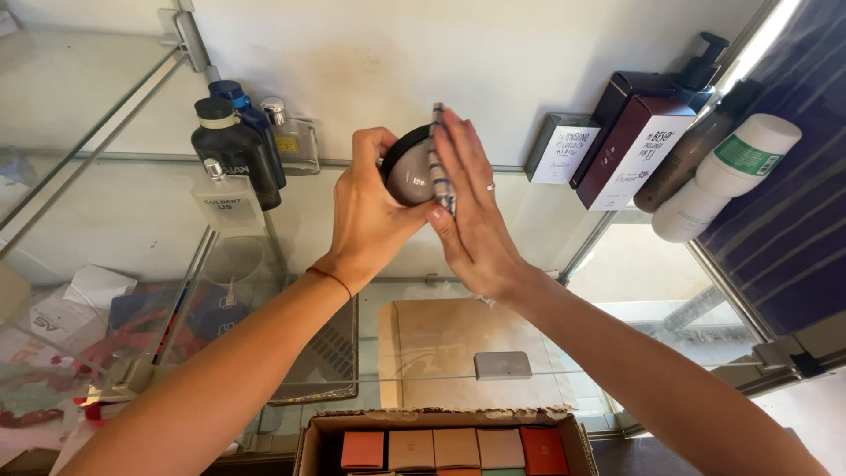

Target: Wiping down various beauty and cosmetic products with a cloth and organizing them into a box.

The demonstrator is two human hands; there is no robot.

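Both hands meet over the glass shelf (370, 163): left hand (370, 216) gripping round jar (407, 172), right hand (471, 207) pressing striped cloth (439, 159).

A glass shelf (370, 176) carries dark bottles (233, 145) and small boxes (560, 148).

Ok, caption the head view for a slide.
Left hand holds a round dark jar while the right hand presses a striped cloth against it, above a glass shelf.

Shop: glass shelves (132, 159) of cosmetics (236, 145)
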